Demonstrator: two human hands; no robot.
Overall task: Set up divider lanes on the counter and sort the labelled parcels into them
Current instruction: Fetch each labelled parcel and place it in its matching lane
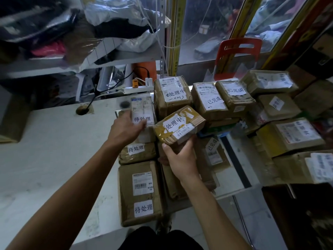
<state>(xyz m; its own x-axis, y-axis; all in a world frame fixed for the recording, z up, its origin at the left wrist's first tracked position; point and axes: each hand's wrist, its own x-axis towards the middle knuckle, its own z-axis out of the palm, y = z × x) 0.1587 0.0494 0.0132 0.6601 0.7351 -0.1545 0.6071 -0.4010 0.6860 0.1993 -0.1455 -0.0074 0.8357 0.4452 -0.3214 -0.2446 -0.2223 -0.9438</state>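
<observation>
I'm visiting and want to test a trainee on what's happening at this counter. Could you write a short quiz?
1. True or false: the right hand holds a parcel marked 处理中.
2. What label is on the parcel under the left hand: A 已完成, B 待处理, C 处理中?
3. Fill in: the big parcel nearest the person reads ____.

Key: 1 true; 2 B; 3 待处理.

Bare forearms, no sleeves; dark trousers (158,239) below.
</observation>
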